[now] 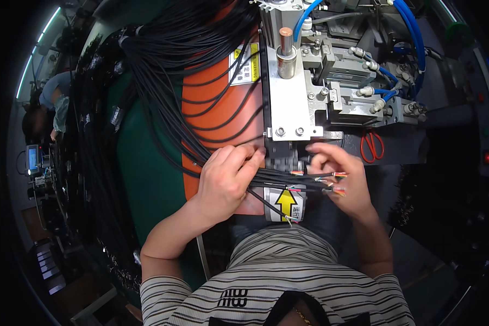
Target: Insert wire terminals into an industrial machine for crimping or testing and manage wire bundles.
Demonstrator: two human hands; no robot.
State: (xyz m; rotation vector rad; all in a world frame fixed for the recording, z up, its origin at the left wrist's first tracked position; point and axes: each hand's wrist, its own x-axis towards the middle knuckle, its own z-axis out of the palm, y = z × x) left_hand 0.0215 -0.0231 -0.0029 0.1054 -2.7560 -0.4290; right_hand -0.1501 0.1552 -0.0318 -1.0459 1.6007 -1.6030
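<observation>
My left hand [226, 179] is closed over a bundle of black cables [280, 178], its thumb and forefinger near the lower end of the machine's pale metal plate [290, 103]. The cable ends reach right, with stripped thin wires [339, 192] in orange, red, white and other colours. Some of these ends lie across my right hand [345, 179]. Its fingers are curled beside the dark, blurred mechanism [282, 155] under the plate; what they hold, if anything, is hidden. One cable end [289, 219] hangs lower, over a label with a yellow arrow [287, 204].
Long black cables [201, 60] run across an orange cover [220, 119] from the far left. Pneumatic cylinders [353, 76] with blue hoses [417, 49] stand at the right. Red-handled scissors [371, 146] lie below them. Another person [54, 100] is at the far left.
</observation>
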